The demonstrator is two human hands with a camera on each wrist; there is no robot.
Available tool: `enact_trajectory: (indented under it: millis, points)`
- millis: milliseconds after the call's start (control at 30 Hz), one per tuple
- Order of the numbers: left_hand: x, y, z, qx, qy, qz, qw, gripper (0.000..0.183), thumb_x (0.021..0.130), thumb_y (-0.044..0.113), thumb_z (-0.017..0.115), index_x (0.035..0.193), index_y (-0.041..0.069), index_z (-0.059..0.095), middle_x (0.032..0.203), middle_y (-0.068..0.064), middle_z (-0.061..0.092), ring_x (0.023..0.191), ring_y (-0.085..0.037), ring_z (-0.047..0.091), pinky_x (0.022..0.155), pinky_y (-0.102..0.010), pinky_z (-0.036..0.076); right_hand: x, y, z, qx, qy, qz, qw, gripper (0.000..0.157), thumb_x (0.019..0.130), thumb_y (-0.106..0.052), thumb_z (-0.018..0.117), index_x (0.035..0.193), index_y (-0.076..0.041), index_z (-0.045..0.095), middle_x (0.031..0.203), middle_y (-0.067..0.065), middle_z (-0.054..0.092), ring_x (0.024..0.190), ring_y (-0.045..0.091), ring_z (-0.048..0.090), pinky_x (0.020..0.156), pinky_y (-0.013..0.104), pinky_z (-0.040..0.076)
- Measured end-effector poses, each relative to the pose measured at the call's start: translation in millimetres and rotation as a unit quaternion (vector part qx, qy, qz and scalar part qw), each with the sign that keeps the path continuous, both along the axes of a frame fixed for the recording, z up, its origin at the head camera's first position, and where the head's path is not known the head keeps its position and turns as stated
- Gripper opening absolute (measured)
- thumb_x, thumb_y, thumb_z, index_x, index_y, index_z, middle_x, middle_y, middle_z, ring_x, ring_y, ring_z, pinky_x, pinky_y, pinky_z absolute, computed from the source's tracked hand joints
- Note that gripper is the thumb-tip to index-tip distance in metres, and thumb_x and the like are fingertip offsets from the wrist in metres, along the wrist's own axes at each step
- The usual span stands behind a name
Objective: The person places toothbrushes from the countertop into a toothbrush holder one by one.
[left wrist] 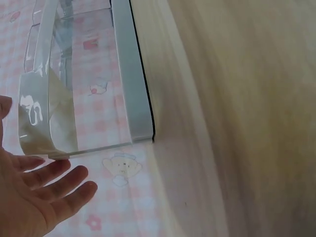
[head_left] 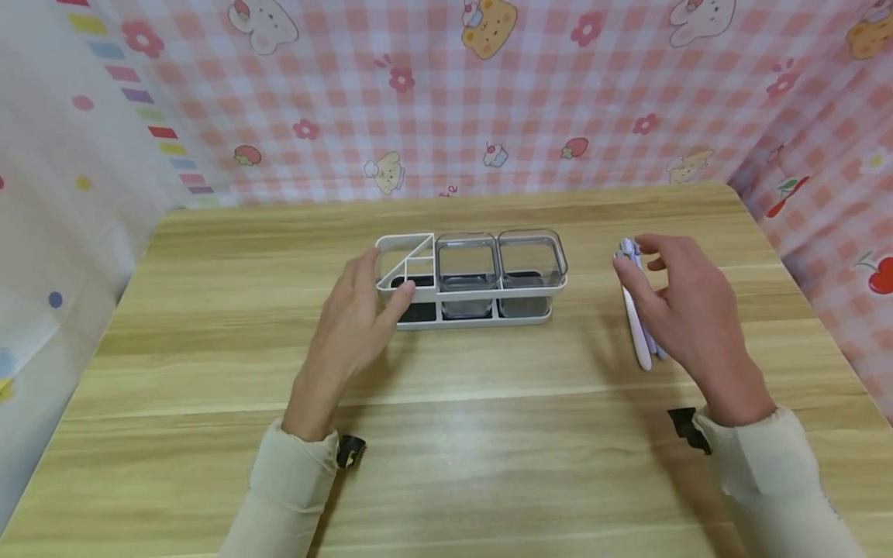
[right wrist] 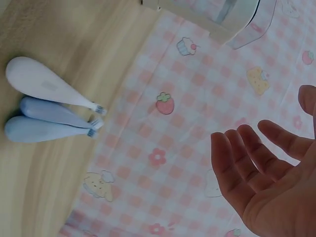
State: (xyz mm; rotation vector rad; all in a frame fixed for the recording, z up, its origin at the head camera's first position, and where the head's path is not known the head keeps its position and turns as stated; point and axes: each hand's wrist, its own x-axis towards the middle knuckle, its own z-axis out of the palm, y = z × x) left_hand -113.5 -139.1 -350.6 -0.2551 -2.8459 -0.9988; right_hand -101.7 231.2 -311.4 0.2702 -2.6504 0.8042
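A white toothbrush holder (head_left: 481, 295) stands on the wooden table, with slanted dividers at its left end. Two clear square cups (head_left: 466, 280) sit in its middle and right compartments. My left hand (head_left: 349, 325) is at the holder's left end, fingers along the outer side and thumb by the front rim. In the left wrist view its fingers are loosely spread beside the holder's end wall (left wrist: 34, 116). Over to the right, my right hand (head_left: 691, 310) hovers above three toothbrushes, its fingers relaxed and holding nothing. One has a white handle (right wrist: 44, 84); the others are bluish (right wrist: 49, 129).
The wooden table (head_left: 460, 449) has its back edge against a pink checked cloth (head_left: 418, 116) with cartoon prints. A white cloth (head_left: 63, 155) hangs on the left, and another checked cloth (head_left: 830, 256) borders the right edge.
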Motion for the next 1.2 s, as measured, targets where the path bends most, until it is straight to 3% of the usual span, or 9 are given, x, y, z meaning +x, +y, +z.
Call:
enact_trajectory:
  millis: [233,333,567,667,800,900,1100,1200]
  points:
    - [-0.4,-2,-0.3,0.065,-0.023,0.033,0.9971,0.072,0.098,0.052,0.058,0.151,0.008,0.037,0.145,-0.015,0.050,0.132,-0.034,0.049,0.109,-0.057,0.041,-12.5,18,-6.5,-0.041,-0.059,-0.016,0.997,0.051,0.105,-0.036,0.054,0.137,0.004,0.056,0.128,0.027,0.059,0.108,0.044,0.059,0.079,0.056,0.051]
    - [-1.0,-3,0.1,0.074,-0.026,0.031,0.9965,0.071,0.098,0.053,0.058,0.150,0.009,0.038,0.144,-0.014,0.051,0.132,-0.033,0.049,0.108,-0.057,0.042,-19.7,27,-11.2,-0.062,-0.095,-0.030,0.993,0.054,0.105,-0.040,0.053,0.138,0.002,0.055,0.127,0.027,0.059,0.110,0.045,0.059,0.078,0.041,0.050]
    - [-4.1,-3,-2.7,0.107,-0.025,0.013,0.9938,0.069,0.097,0.050,0.062,0.148,0.009,0.041,0.139,-0.013,0.053,0.123,-0.031,0.056,0.103,-0.049,0.049,-29.0,46,-22.8,-0.088,-0.173,-0.070,0.978,0.067,0.103,-0.052,0.049,0.141,0.002,0.051,0.130,0.028,0.055,0.118,0.047,0.055,0.073,0.022,0.050]
    - [-4.6,-4,-4.4,0.125,-0.025,0.007,0.9918,0.066,0.097,0.047,0.064,0.146,0.008,0.042,0.138,-0.014,0.053,0.120,-0.031,0.056,0.104,-0.047,0.049,-32.9,50,-26.4,-0.107,-0.198,-0.075,0.971,0.071,0.102,-0.054,0.048,0.143,0.004,0.047,0.133,0.029,0.052,0.115,0.045,0.057,0.059,0.011,0.050]
    - [-4.3,-5,-6.1,0.138,-0.025,0.009,0.9901,0.064,0.098,0.044,0.064,0.146,0.008,0.042,0.139,-0.012,0.051,0.120,-0.031,0.057,0.106,-0.044,0.049,-41.2,56,-30.4,-0.120,-0.236,-0.075,0.962,0.073,0.102,-0.054,0.048,0.143,0.006,0.045,0.137,0.032,0.047,0.090,0.032,0.067,0.057,0.024,0.060]
    - [-4.5,-6,-7.5,0.151,-0.025,0.009,0.9881,0.063,0.098,0.042,0.065,0.145,0.008,0.042,0.137,-0.012,0.051,0.119,-0.030,0.057,0.105,-0.041,0.050,-46.5,61,-34.2,-0.124,-0.268,-0.072,0.953,0.071,0.103,-0.051,0.049,0.142,0.008,0.044,0.138,0.034,0.044,0.076,0.026,0.067,0.060,0.029,0.062]
    - [-7.7,-7,-11.5,0.182,-0.019,0.003,0.9831,0.062,0.097,0.038,0.067,0.143,0.005,0.042,0.131,-0.013,0.052,0.118,-0.027,0.055,0.098,-0.039,0.053,-53.6,68,-41.6,-0.155,-0.324,-0.064,0.931,0.070,0.104,-0.046,0.047,0.145,0.011,0.038,0.138,0.035,0.041,0.107,0.040,0.053,0.067,0.034,0.064]
    - [-8.8,-8,-12.7,0.202,-0.021,0.003,0.9791,0.061,0.097,0.035,0.068,0.142,0.004,0.042,0.132,-0.014,0.051,0.119,-0.027,0.053,0.100,-0.037,0.054,-57.2,69,-45.0,-0.164,-0.340,-0.061,0.924,0.067,0.105,-0.043,0.047,0.145,0.011,0.037,0.138,0.034,0.041,0.114,0.042,0.049,0.069,0.033,0.064]
